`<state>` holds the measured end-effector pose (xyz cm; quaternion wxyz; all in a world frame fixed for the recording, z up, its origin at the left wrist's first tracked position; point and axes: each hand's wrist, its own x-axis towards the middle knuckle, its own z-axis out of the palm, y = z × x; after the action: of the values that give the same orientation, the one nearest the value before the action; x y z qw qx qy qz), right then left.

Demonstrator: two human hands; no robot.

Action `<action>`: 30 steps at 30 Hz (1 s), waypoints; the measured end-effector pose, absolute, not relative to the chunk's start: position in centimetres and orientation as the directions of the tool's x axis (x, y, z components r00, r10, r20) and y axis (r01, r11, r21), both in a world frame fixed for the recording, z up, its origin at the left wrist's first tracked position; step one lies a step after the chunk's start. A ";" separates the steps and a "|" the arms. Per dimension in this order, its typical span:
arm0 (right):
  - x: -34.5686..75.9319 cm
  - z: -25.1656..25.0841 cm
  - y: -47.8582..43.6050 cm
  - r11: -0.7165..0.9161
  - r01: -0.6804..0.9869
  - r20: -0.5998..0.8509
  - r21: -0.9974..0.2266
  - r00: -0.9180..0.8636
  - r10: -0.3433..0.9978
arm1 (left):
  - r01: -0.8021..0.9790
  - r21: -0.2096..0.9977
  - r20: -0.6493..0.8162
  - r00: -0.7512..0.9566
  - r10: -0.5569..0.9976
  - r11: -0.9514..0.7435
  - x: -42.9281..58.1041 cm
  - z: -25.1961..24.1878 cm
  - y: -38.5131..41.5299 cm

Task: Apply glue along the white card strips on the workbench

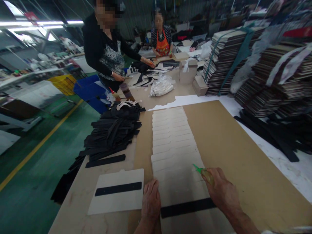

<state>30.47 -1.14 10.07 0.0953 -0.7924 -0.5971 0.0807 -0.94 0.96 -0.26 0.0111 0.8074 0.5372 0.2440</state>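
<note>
Resting flat at the near left edge of the row of white cards (173, 139), the left hand (151, 202) lay with fingers together and straight, holding nothing. The right hand (223, 193) was closed around a bottle (207, 175), its green tip pointing far-left over the cards. A black strip (187, 208) lay across the nearest card, between both hands. Left of them sat another card (117, 203).

Right of the row of white cards (170, 136) the brown board (231, 146) lies bare, open room for my right hand (223, 191). On the left a heap of black strips (114, 130) blocks the way (a striped card (117, 191) lies nearer me), and board stacks (226, 61) wall the far right.
</note>
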 end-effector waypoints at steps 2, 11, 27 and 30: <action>30.8 10.0 -1.2 -0.268 0.925 -0.012 -0.269 0.275 0.961 | 0.867 0.268 0.384 0.303 0.872 -0.420 -0.9 -0.3 1.0; 31.8 9.0 -1.4 -0.270 0.821 -0.031 -0.503 0.294 0.955 | 0.873 0.271 0.362 0.297 0.883 -0.405 -0.7 0.2 0.8; 35.0 7.6 2.9 -0.364 0.732 -0.048 -0.576 0.413 0.909 | 0.880 0.305 0.305 0.271 0.913 -0.364 -0.7 0.0 0.4; 34.3 7.6 2.9 -0.290 0.793 -0.020 -0.535 0.332 0.943 | 0.879 0.312 0.306 0.266 0.914 -0.361 -0.6 0.1 0.4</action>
<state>34.28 2.94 7.63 0.2218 -0.7852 -0.5529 0.1690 -0.59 0.37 0.10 0.0394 0.7947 0.5641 0.2207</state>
